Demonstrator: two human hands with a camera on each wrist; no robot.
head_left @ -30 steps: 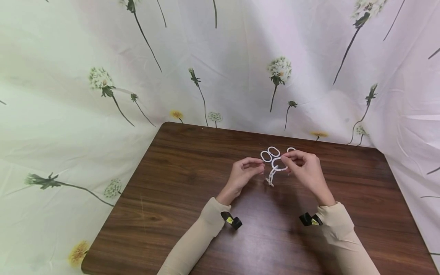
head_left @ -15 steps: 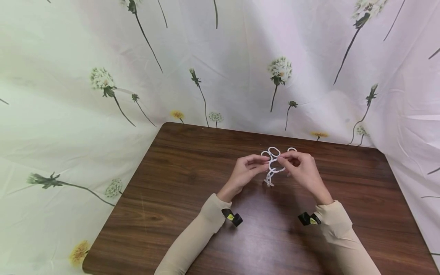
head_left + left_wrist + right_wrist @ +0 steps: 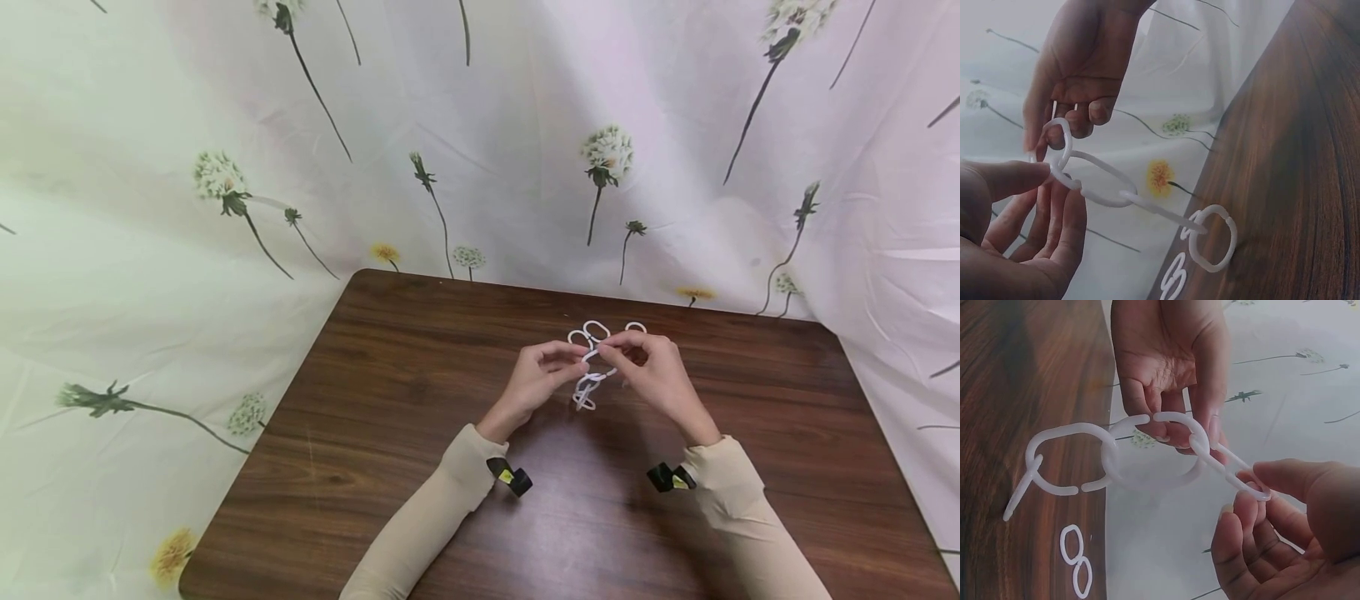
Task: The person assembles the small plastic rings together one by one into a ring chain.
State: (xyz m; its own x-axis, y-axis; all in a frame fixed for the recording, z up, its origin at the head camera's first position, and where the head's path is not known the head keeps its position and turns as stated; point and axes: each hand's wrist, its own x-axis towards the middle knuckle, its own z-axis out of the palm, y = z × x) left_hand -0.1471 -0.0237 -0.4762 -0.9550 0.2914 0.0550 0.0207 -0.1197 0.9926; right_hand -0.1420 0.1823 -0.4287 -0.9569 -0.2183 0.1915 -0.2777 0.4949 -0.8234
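My left hand (image 3: 542,375) and right hand (image 3: 652,371) meet above the back part of the table, a short white plastic link chain (image 3: 593,377) between them. In the right wrist view, my left thumb and fingers pinch a large oval link (image 3: 1180,416) with a narrow gap in its side. More links hang from it, the end link (image 3: 1233,240) lowest. My right thumb and fingertips pinch another white link (image 3: 1225,472), which crosses the large one and looks hooked on it. Fingers partly cover where the two links touch.
Two loose white links (image 3: 1063,544) lie overlapping on the brown wooden table (image 3: 375,417), behind my hands. A further link (image 3: 636,323) lies behind my right hand, partly hidden by it. A flower-printed cloth (image 3: 510,167) hangs along the table's back edge.
My left hand has moved right, from beside the chain to pinching its large link. My right hand has shifted slightly left, so the hands are closer. The hanging links have swung a little.
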